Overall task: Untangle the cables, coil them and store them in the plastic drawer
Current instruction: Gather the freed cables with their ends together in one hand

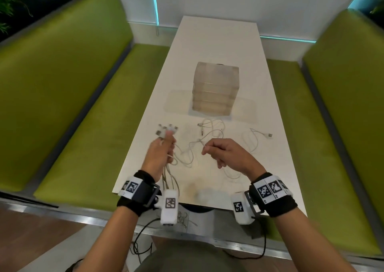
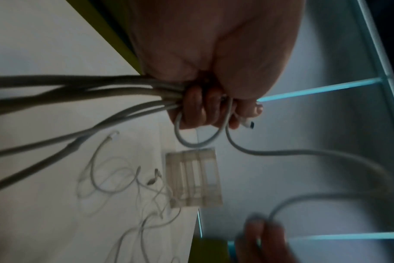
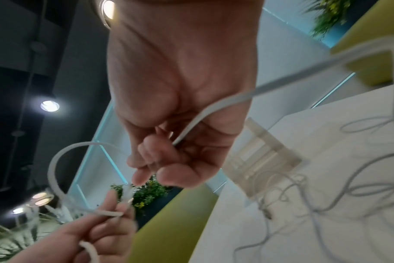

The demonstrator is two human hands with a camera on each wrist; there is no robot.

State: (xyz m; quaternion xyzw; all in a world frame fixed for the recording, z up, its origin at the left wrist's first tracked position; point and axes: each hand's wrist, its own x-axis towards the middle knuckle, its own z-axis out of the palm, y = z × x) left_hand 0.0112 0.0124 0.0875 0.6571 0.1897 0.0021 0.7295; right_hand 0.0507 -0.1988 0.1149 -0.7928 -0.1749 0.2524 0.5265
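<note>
Over the near end of the white table (image 1: 216,43), my left hand (image 1: 166,147) grips a bundle of white cables (image 1: 169,178); their USB plugs (image 1: 166,130) fan out above its fingers. In the left wrist view its fingers (image 2: 191,110) curl round the bundle (image 2: 101,92). My right hand (image 1: 205,150) pinches one white cable (image 3: 214,105) that runs across to the left hand (image 3: 106,222). A loose tangle of white cables (image 1: 212,132) lies on the table in front of the translucent plastic drawer unit (image 1: 216,89), whose drawers look closed.
One separate white cable with a USB plug (image 1: 269,135) lies to the right of the tangle. Clear shallow trays (image 1: 178,103) lie flat on both sides of the drawer unit. Green bench seats (image 1: 83,116) flank the table.
</note>
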